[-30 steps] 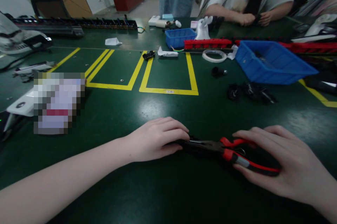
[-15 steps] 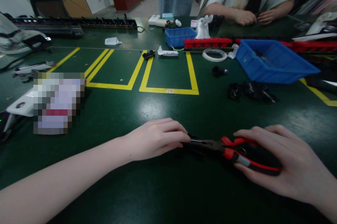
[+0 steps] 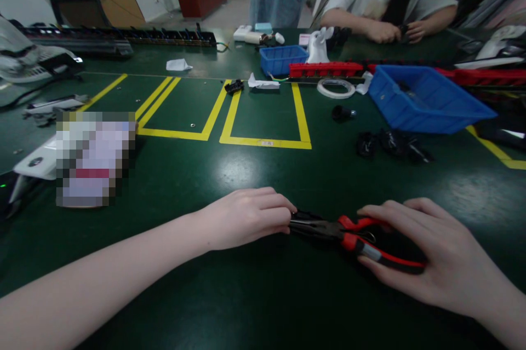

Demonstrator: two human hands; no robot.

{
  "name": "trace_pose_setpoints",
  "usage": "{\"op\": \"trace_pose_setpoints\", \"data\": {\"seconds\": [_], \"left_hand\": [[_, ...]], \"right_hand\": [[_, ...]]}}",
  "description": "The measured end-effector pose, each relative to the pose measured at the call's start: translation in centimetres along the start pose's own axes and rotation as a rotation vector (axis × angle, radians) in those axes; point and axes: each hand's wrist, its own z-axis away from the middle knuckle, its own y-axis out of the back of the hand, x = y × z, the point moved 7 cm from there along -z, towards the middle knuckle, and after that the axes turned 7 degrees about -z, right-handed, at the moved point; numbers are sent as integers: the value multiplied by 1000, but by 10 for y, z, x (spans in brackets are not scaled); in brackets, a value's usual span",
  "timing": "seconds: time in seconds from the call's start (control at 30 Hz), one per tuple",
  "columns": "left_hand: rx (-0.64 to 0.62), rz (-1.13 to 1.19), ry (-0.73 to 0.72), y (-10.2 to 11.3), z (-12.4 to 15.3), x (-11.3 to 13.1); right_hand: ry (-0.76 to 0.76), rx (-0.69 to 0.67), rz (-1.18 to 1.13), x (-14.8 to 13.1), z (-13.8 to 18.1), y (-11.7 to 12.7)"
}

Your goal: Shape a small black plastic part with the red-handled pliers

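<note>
In the lower right of the frame, the pliers (image 3: 327, 230) are being gripped by their red and black handles in the right hand (image 3: 439, 259), the handles being spanned between the fingers above and the thumb below. The nose is being pointed toward the centre of the frame, where its tip is being covered by the bent fingers of the left hand (image 3: 250, 218), which is being reached in from the lower left. A dark part (image 3: 308, 214) is being shown beside the nose; whether it is being pinched by the left hand, or bitten by the pliers, cannot be told. The two hands are being held apart, the gap being bridged by the pliers low over the green table (image 3: 255, 300). In the middle of the frame, open-topped outlines are being marked by yellow tape (image 3: 269, 144). At the upper right, the big bin (image 3: 431, 112) is being neighboured by the tape roll (image 3: 336, 96), with black bundles (image 3: 392, 144) being seen just below it. Near the top right edge, something small and dark is being held between the hands of a co-worker (image 3: 384, 31) in white sleeves.
</note>
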Motion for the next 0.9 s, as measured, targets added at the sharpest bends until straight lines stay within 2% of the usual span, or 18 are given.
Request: {"op": "trace_pose_setpoints", "data": {"seconds": [0.37, 0.9], "left_hand": [[20, 207, 57, -3, 3, -10], [-37, 80, 98, -9, -3, -6]], "right_hand": [[22, -36, 18, 16, 4, 0], [-23, -57, -7, 20, 6, -4]]}}
